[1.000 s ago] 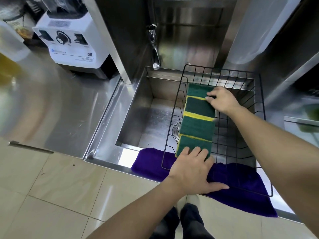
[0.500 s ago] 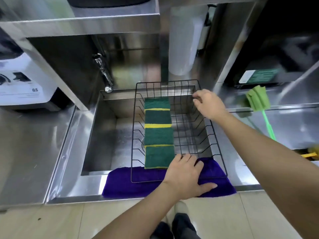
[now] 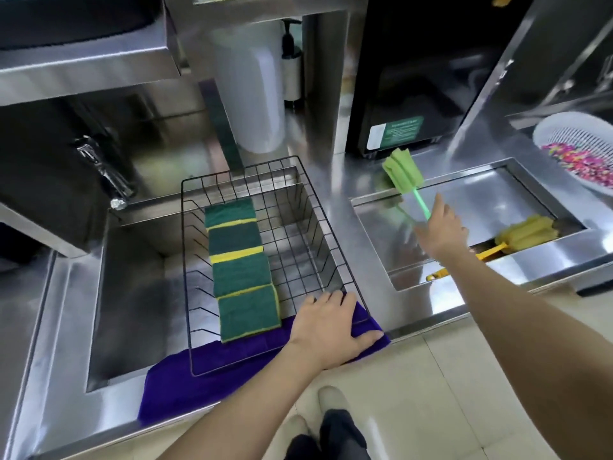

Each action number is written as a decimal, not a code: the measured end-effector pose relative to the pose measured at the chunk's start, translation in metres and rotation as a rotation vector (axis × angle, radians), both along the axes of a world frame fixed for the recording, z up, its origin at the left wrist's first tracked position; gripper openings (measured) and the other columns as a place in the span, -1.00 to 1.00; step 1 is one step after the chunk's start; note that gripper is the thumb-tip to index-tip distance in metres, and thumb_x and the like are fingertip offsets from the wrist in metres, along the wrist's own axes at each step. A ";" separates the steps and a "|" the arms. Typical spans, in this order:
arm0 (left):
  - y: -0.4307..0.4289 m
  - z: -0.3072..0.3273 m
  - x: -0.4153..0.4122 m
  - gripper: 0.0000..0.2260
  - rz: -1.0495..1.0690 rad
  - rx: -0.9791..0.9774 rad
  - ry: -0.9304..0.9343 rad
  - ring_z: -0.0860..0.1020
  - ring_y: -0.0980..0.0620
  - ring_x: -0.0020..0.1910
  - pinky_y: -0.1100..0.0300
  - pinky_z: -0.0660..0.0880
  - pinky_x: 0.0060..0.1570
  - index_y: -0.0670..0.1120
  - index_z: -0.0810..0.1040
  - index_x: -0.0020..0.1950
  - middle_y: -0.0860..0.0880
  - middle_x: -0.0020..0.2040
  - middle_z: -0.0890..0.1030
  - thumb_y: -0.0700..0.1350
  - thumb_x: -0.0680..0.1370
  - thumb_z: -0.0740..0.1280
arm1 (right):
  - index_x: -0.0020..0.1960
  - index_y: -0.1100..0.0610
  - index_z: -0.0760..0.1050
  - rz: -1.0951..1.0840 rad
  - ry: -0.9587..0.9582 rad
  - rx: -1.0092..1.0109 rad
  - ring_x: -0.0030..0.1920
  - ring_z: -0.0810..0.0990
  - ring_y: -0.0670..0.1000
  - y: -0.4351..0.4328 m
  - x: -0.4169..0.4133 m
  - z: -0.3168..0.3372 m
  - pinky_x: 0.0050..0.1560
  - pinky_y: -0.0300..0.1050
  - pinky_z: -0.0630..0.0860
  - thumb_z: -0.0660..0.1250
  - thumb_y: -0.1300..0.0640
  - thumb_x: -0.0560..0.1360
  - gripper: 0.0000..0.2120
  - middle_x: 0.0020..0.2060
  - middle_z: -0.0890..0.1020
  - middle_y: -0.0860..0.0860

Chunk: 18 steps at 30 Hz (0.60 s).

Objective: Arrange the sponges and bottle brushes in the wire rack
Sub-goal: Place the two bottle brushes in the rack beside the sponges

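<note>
A black wire rack (image 3: 331, 240) sits over the left sink, its front end on a purple cloth (image 3: 172, 390). Several green-and-yellow sponges (image 3: 240, 263) lie in a row along its left side. My left hand (image 3: 328, 330) rests flat on the rack's front right corner and the cloth, fingers spread. My right hand (image 3: 441, 229) reaches over the right sink, fingers apart, beside the handle of a green bottle brush (image 3: 403, 172) that leans on the sink's back rim. A yellow bottle brush (image 3: 527, 232) lies in that sink to the right.
A faucet (image 3: 106, 174) juts over the left sink's (image 3: 132, 293) back left. A white container (image 3: 252, 91) and a pump bottle (image 3: 292, 61) stand behind the rack. A white colander (image 3: 577, 141) with coloured bits sits at the far right. A black appliance (image 3: 421, 71) stands behind the right sink (image 3: 491, 280).
My right hand left the rack's right rim and moved right to the green brush's handle. My left hand slid a little right on the rack's front edge. The view turned rightwards.
</note>
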<state>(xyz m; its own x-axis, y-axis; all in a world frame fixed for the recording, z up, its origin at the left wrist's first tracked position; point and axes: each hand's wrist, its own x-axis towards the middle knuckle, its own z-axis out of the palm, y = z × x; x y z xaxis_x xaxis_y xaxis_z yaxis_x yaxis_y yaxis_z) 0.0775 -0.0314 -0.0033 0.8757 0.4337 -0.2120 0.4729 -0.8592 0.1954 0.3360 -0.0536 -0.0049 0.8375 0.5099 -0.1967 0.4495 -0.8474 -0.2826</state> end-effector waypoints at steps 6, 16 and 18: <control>-0.001 0.003 -0.004 -0.42 0.020 -0.005 0.017 0.46 -0.07 0.13 0.00 0.35 0.13 -0.06 0.37 0.22 -0.06 0.17 0.52 0.39 0.48 0.08 | 0.27 0.32 0.30 0.012 0.043 -0.050 0.26 0.44 0.33 -0.005 -0.005 -0.018 0.26 0.14 0.35 0.17 0.22 0.55 -0.67 0.24 0.46 0.30; 0.005 -0.002 -0.017 -0.31 0.069 0.045 -0.002 0.47 -0.05 0.15 0.03 0.33 0.10 -0.01 0.38 0.25 -0.03 0.18 0.53 0.43 0.40 -0.09 | -0.02 0.30 0.35 0.064 0.163 0.383 -0.15 0.49 0.22 0.030 -0.020 0.023 -0.21 -0.02 0.34 0.16 0.22 0.56 -0.88 -0.18 0.44 0.27; 0.006 -0.004 -0.019 -0.27 0.082 0.060 -0.015 0.47 -0.05 0.15 0.03 0.33 0.09 -0.02 0.39 0.25 -0.03 0.17 0.53 0.44 0.37 -0.14 | -0.02 0.23 0.28 0.108 0.263 0.517 -0.40 0.53 0.12 0.040 -0.028 0.032 -0.38 -0.06 0.42 0.17 0.21 0.58 -0.91 -0.25 0.46 0.20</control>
